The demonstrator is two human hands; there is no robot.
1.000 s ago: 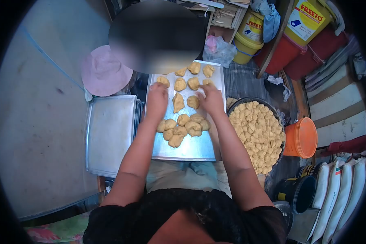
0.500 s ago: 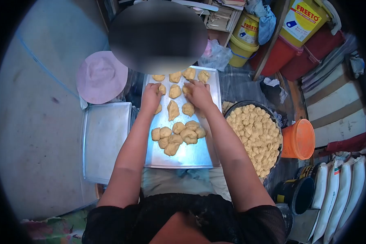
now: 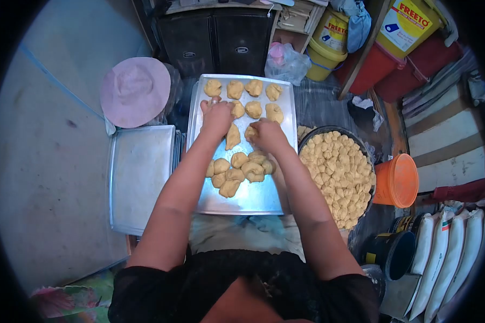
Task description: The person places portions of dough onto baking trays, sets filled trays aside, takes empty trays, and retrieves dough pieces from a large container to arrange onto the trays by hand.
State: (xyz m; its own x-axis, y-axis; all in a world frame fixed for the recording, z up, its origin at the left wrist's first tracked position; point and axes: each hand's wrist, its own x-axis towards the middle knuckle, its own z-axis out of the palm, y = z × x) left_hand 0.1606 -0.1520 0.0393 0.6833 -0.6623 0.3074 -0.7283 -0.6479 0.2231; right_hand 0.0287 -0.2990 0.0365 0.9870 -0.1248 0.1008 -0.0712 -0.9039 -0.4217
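A metal tray [image 3: 210,204] lies in front of me with rows of dough pieces [image 3: 254,87] on its far part. A pile of dough pieces [image 3: 252,171] sits nearer to me on the same tray. My left hand [image 3: 216,117] is over the left side of the second row, fingers apart, with dough partly hidden under it. On the right, my right hand [image 3: 268,134] has its fingers curled at a dough piece [image 3: 250,133] in the third row. A longer dough piece [image 3: 233,138] lies between the hands.
A round tub [image 3: 337,177] full of dough pieces stands right of the tray, beside orange buckets [image 3: 396,181]. Stacked metal trays [image 3: 140,177] and a pink hat [image 3: 135,92] are on the left. Yellow tubs [image 3: 328,40] stand at the back right.
My left hand has moved up and right along the tray. My right hand has come from the second row to the third. The whole view has shifted slightly, showing the dark cabinet behind.
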